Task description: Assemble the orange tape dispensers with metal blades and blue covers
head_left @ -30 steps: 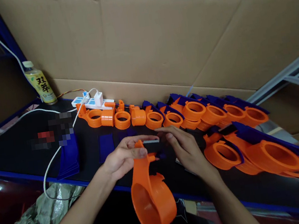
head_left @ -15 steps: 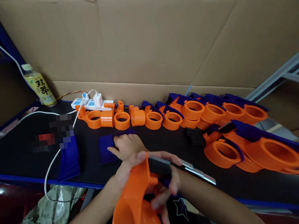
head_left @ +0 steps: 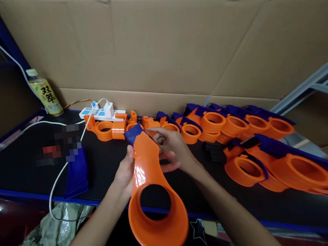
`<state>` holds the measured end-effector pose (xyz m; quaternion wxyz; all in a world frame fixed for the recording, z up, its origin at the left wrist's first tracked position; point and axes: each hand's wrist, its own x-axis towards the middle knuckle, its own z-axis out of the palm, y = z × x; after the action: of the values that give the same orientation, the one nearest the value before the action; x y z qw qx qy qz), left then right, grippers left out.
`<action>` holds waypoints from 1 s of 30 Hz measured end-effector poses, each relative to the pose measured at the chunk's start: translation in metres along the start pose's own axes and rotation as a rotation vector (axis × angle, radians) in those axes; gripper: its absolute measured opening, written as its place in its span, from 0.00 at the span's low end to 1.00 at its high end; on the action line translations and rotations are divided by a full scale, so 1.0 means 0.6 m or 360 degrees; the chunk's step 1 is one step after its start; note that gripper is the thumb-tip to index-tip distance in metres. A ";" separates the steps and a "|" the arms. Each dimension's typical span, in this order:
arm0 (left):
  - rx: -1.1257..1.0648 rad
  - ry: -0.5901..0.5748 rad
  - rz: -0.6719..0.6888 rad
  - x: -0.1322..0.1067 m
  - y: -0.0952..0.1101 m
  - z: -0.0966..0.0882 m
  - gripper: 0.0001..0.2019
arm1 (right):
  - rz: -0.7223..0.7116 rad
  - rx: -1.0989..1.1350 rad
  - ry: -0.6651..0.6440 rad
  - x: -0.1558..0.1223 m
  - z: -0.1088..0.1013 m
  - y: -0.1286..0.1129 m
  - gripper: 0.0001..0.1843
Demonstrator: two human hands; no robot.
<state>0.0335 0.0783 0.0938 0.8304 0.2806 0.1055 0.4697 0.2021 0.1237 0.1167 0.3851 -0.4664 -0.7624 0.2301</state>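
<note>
An orange tape dispenser (head_left: pixel 147 158) is in front of me, its round ring toward me and its narrow end pointing away. A flat blue plate (head_left: pixel 134 133) covers the tip of that far end. My left hand (head_left: pixel 125 171) grips the dispenser's left side, thumb along the edge. My right hand (head_left: pixel 170 146) is closed at the right side, its index finger reaching to the tip beside the blue plate; some fingertips are hidden behind the dispenser. Beyond the hands stands a row of orange dispenser bodies (head_left: pixel 104 132).
Several blue plates (head_left: pixel 76 176) lie stacked at the left of the black mat. Dispensers with blue plates (head_left: pixel 300 167) crowd the right, beside black pieces (head_left: pixel 213 151). At the back are a power strip (head_left: pixel 101 113) and a bottle (head_left: pixel 46 94). A white cable (head_left: pixel 52 191) hangs over the edge.
The dispenser has turned so its ring opening faces me. A blue plate lying on the mat is gone from there, and one now shows at the dispenser's tip. My right hand moved up and forward.
</note>
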 end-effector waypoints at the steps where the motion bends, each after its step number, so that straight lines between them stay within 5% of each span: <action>1: -0.0014 0.0026 0.0062 0.004 0.000 -0.002 0.32 | 0.0023 0.0101 0.0015 0.000 -0.010 -0.002 0.21; 7: -0.0072 0.0164 0.0148 0.010 0.001 0.018 0.19 | 0.0180 0.0452 0.0089 -0.057 -0.053 -0.029 0.11; 15: 0.0060 0.0220 0.0111 0.007 -0.001 0.043 0.17 | 0.0344 0.0713 0.0050 -0.081 -0.038 -0.016 0.13; 20: 0.0026 0.0210 0.0318 0.016 0.004 0.038 0.23 | 0.0053 0.0381 0.0242 -0.090 -0.058 -0.046 0.20; 25: 0.0171 0.0334 0.0537 0.019 -0.004 0.038 0.22 | -0.0227 -0.0165 0.0162 -0.113 -0.076 -0.090 0.24; 30: 0.0232 0.0384 0.0585 0.012 -0.014 0.039 0.20 | -0.0316 -0.0353 0.0150 -0.122 -0.066 -0.087 0.28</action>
<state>0.0536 0.0725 0.1090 0.6897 0.2961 0.1848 0.6344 0.2256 0.0346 0.1504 0.3876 -0.4386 -0.8066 0.0832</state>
